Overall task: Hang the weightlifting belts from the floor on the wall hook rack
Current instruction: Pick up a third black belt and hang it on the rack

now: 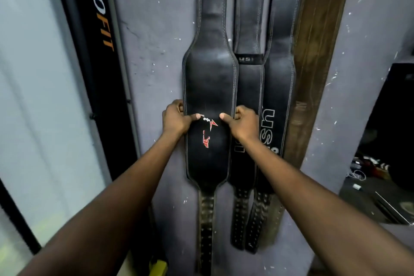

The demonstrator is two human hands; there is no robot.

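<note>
Three black leather weightlifting belts hang side by side down the grey wall (154,56). The left belt (209,83) carries a red logo on its wide part. My left hand (175,119) grips its left edge and my right hand (242,122) grips its right edge, thumbs pressed on the front. The middle belt (248,29) and the right belt (280,87), lettered in white, hang partly behind it. The hook rack lies above the frame, out of sight.
A brown wooden post (313,63) runs up the wall right of the belts. A black banner with orange lettering (100,29) and a glass panel (33,96) stand at the left. Clutter and cables lie on a dark surface (369,175) at the lower right.
</note>
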